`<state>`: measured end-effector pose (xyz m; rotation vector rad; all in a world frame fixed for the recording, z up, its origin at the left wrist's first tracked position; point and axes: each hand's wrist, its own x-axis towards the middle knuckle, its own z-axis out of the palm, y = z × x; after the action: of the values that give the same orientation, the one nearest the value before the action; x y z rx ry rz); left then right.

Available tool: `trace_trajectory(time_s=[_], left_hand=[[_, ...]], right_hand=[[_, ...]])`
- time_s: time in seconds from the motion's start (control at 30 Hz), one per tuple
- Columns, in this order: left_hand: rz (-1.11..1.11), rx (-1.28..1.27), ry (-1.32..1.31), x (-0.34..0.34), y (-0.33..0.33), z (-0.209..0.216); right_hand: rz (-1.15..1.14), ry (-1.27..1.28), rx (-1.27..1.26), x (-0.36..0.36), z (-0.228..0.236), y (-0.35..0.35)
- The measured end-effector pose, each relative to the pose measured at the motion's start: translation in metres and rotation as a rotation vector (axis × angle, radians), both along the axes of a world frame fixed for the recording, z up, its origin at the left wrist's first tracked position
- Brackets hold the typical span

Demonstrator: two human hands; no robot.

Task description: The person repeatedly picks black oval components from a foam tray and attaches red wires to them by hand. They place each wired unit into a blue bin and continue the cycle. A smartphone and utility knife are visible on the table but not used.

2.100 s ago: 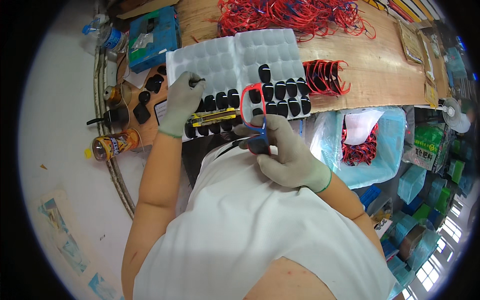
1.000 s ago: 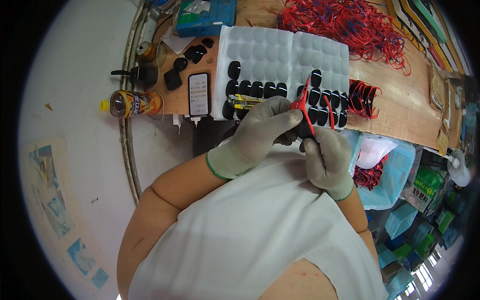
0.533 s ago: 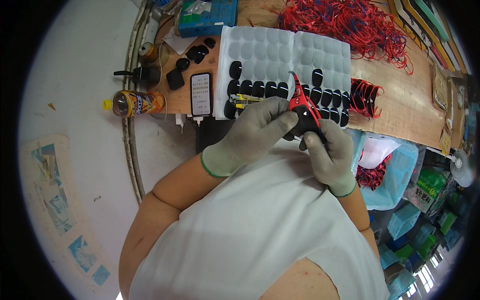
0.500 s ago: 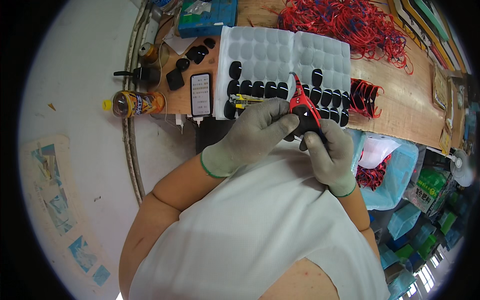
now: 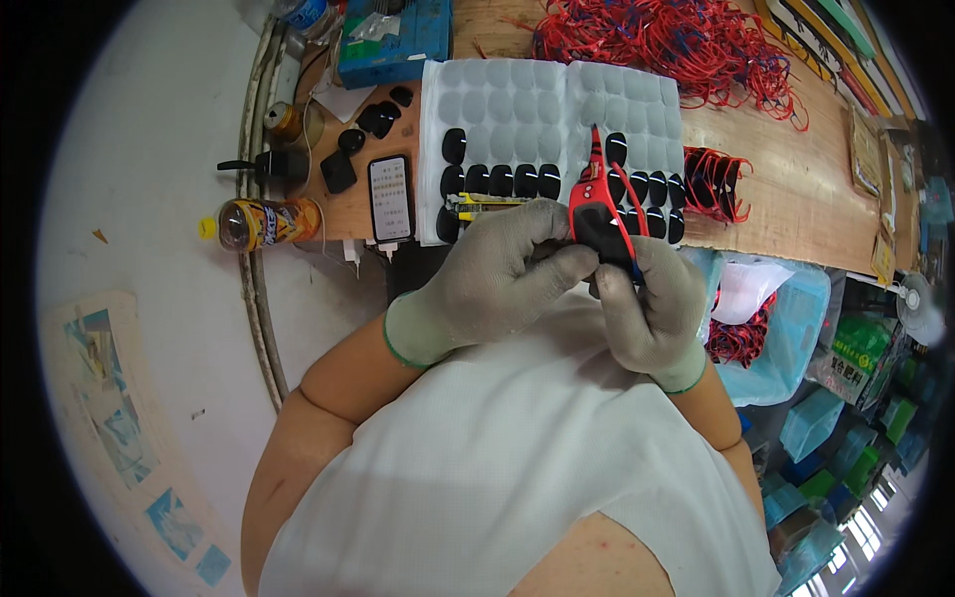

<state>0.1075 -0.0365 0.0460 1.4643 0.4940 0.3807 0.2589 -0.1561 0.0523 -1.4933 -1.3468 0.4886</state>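
Note:
Both my hands wear grey knit gloves. A pair of red-framed sunglasses (image 5: 589,191) with a dark lens is between them, one slim temple arm pointing away from me. My left hand (image 5: 517,269) pinches the sunglasses from the left, thumb at the lens edge. On their other side my right hand (image 5: 652,303) grips the lower right part, which its fingers partly hide. Just beyond, a pale moulded tray (image 5: 514,104) carries several loose dark lenses (image 5: 527,180) in its pockets. A yellow utility knife (image 5: 481,206) lies on the tray next to my left hand.
Red frames are heaped (image 5: 662,45) at the back; more stand in a row (image 5: 716,184) right of the tray. At left lie a phone (image 5: 391,199), a drink bottle (image 5: 267,224) and dark lenses (image 5: 378,118). A blue bin (image 5: 796,323) stands at right, a blue box (image 5: 398,45) behind.
The sunglasses have turned in my hands, showing more of the frame and dark lens. The pale curved piece seen at the temple's tip is out of sight. The view has shifted slightly.

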Motion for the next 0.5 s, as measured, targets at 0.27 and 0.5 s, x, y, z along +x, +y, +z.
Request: trace_trajectory(time_s=[0.27,0.5], left_hand=[[-0.072,0.354,-0.079,-0.011,0.016,0.026],[-0.082,0.078,-0.126,0.003,0.043,0.003]], right_hand=[[-0.029,-0.150,0.101,-0.016,0.010,0.007],[-0.032,0.522,-0.207,-0.014,-0.006,0.013]])
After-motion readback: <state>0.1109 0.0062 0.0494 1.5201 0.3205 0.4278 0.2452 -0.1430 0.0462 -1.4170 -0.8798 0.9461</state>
